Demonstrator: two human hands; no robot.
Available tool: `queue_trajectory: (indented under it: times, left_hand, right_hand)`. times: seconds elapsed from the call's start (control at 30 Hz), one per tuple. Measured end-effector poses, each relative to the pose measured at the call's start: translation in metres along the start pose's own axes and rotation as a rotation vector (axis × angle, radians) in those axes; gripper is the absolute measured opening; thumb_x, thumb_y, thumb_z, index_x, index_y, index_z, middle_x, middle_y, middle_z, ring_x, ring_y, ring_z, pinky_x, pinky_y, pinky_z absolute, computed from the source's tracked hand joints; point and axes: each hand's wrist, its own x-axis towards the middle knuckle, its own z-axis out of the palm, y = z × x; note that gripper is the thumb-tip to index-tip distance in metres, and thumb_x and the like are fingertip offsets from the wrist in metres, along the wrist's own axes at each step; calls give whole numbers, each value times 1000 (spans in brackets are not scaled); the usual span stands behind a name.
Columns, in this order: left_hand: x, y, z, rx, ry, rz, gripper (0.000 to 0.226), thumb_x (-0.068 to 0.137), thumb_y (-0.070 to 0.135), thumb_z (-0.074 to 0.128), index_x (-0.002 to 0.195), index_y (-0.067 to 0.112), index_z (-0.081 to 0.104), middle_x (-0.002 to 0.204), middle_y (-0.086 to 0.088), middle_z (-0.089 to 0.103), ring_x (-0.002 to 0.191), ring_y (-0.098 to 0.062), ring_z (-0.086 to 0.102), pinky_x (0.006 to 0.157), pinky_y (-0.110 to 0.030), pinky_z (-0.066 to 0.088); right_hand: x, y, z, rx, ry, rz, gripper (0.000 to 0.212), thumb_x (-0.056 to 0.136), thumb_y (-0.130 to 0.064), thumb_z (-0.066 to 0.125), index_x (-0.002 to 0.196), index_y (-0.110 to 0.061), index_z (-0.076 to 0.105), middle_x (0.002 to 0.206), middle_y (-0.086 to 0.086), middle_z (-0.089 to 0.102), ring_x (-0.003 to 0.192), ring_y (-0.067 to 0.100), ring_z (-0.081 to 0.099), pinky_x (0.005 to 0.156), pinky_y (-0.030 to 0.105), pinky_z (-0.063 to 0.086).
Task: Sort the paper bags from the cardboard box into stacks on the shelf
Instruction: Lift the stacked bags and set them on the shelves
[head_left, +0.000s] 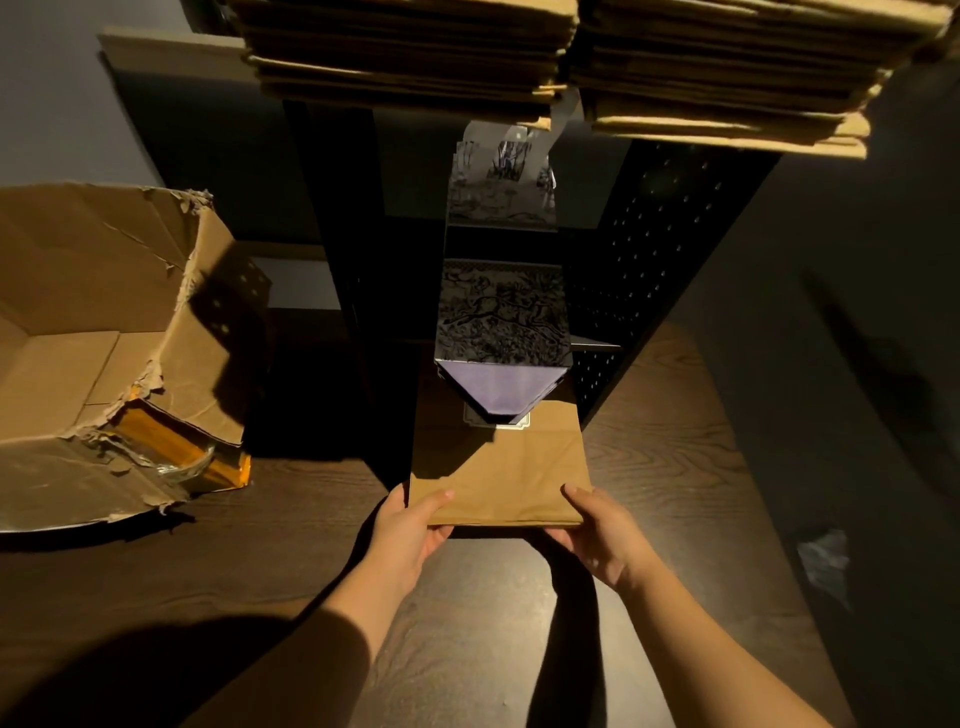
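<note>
Pinching the brown paper bag (498, 478) with your left hand (410, 535) and right hand (597, 535), you should next slide it onto the low shelf stack.

torn cardboard box (98, 332) on dark wooden floor (467, 623)

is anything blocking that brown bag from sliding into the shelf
Yes. Both hands, left hand and right hand, grip the near edge of the brown paper bag, but a patterned bag with a purple folded base lies over its far end, at the shelf opening.
</note>
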Motion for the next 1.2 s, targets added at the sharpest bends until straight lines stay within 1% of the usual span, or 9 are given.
queue_trajectory:
  times: [0.13,0.23,0.33,0.43,0.53,0.67,0.87,1.0,1.2]
  left_hand:
    - [0,-1,25,-228,156,16,58,84,4,70,137,12,48,117,-13,63,103,-23,62,75,-29,51]
    - [-4,-14,39,-402,155,-85,89,82,5,72,153,19,20,135,-19,49,128,-30,48,102,-36,44]
    - [-11,-29,61,-345,13,-175,62,88,4,65,142,7,34,124,-16,58,122,-29,51,102,-37,41]
    - [-8,-30,78,-322,29,-191,40,93,0,59,129,4,43,110,-12,60,118,-31,53,102,-37,42]
    - [-4,-32,81,-299,37,-148,38,94,-1,57,130,4,46,120,-15,62,103,-24,60,96,-34,44]
    - [-4,-34,80,-313,1,-78,38,95,-2,53,131,11,50,120,-10,64,105,-20,61,97,-33,42]
    - [-1,-35,80,-310,-29,-33,38,95,1,54,132,8,50,125,-13,63,109,-22,61,88,-30,46]
    - [1,-27,81,-302,-46,-17,35,94,1,55,129,0,54,123,-15,65,101,-20,63,78,-27,48]
    - [10,-21,80,-241,-31,-10,34,94,2,56,127,-3,54,125,-19,63,106,-22,62,80,-27,47]
  right_hand:
    - [5,-4,14,57,40,-85,26,94,0,50,120,-1,50,100,18,64,92,28,64,75,35,58]
    - [6,-7,25,9,76,-103,14,95,1,49,108,-2,53,95,17,65,84,26,64,65,30,59]
    - [7,-7,26,-6,74,-130,20,95,3,48,114,0,52,96,17,65,84,26,64,60,28,60]
    - [9,-8,23,-26,73,-168,27,94,5,48,121,0,49,101,18,64,85,27,64,60,29,59]
    - [13,-10,21,-68,67,-187,29,93,7,48,121,-2,50,106,18,64,87,27,65,68,33,59]
    - [15,-11,19,-27,-7,-225,29,93,10,45,115,-6,53,106,17,64,90,28,64,84,39,54]
    - [16,-17,22,-9,-91,-273,34,92,11,44,122,-5,50,107,17,64,93,28,65,79,36,57]
    - [17,-22,26,-20,-165,-312,40,91,11,44,127,-6,51,107,16,65,95,28,64,81,36,57]
    - [24,-25,33,19,-150,-294,38,91,10,45,126,-6,52,108,16,65,98,27,64,87,38,55]
